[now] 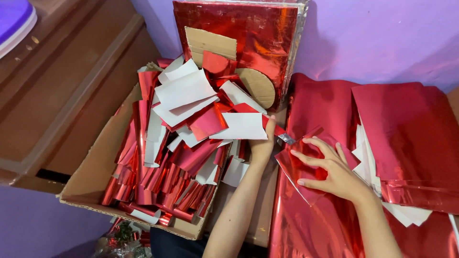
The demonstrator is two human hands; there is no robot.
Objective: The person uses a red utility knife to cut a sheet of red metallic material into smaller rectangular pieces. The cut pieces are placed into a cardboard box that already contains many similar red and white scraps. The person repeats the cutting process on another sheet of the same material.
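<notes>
Both hands (306, 157) and forearms are bare, with no sleeves, rings or watch.

The light is bright and soft, and the colours look strong. White shiny spots glare on the red foil sheets (401, 129) and on the foil strips in the cardboard box (91, 177). The purple wall (382, 38) is lit evenly. Soft dark shadows sit under the wooden cabinet (62, 95). The middle looks sharp. The bottom corners look a little dim and fuzzy.
</notes>
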